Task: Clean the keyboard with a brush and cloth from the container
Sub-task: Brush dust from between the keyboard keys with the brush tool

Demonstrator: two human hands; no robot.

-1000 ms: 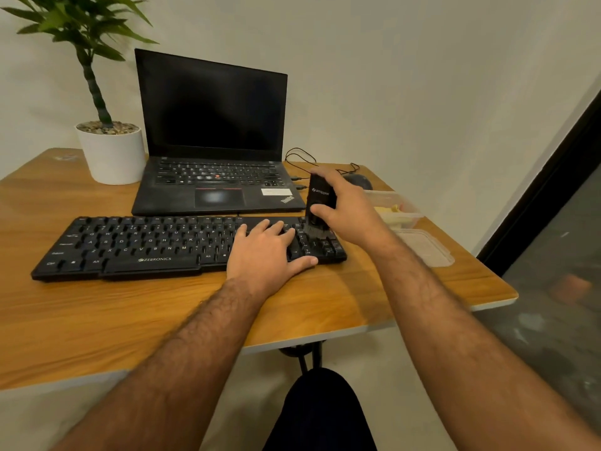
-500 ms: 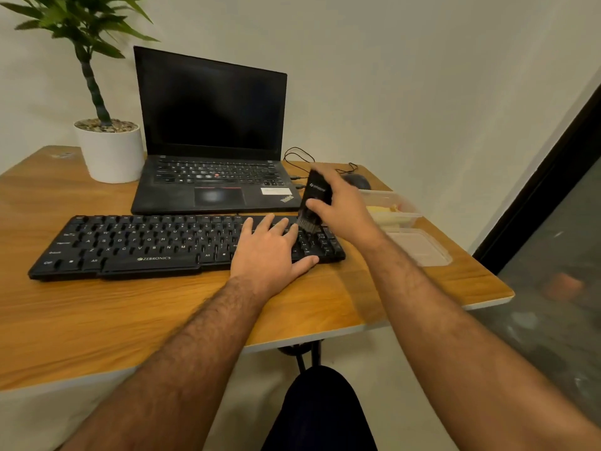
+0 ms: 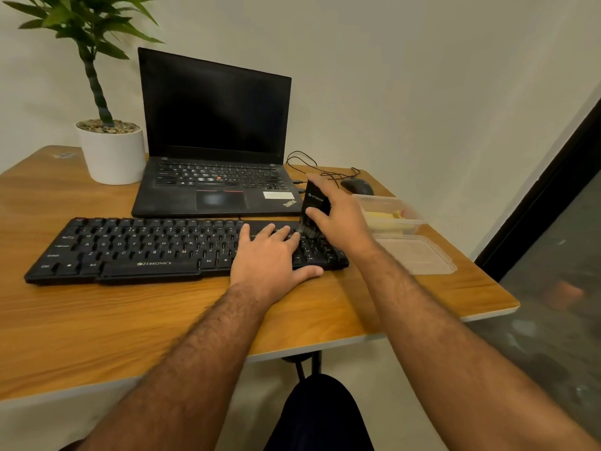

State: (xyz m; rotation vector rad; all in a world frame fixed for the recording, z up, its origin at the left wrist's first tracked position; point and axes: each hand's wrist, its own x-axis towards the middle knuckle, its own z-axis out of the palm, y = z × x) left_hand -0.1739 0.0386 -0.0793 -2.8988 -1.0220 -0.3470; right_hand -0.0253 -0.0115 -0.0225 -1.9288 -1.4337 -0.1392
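Note:
A black keyboard (image 3: 140, 247) lies across the wooden table (image 3: 130, 323). My left hand (image 3: 271, 258) rests flat on its right part, fingers spread, holding nothing. My right hand (image 3: 341, 216) grips a black brush (image 3: 314, 200) upright, its bristles touching the keys at the keyboard's far right end. To the right stands a clear plastic container (image 3: 388, 206) with a yellow cloth (image 3: 382, 219) inside; its lid (image 3: 419, 255) lies flat in front of it.
An open black laptop (image 3: 214, 151) sits behind the keyboard. A white pot with a green plant (image 3: 112, 151) stands at the back left. A black mouse (image 3: 357, 186) and its cable lie behind the container. The table's right edge is close to the lid.
The brush has tilted and shifted slightly over the right-end keys, bristles staying on the keyboard. My left hand has stayed on the keyboard.

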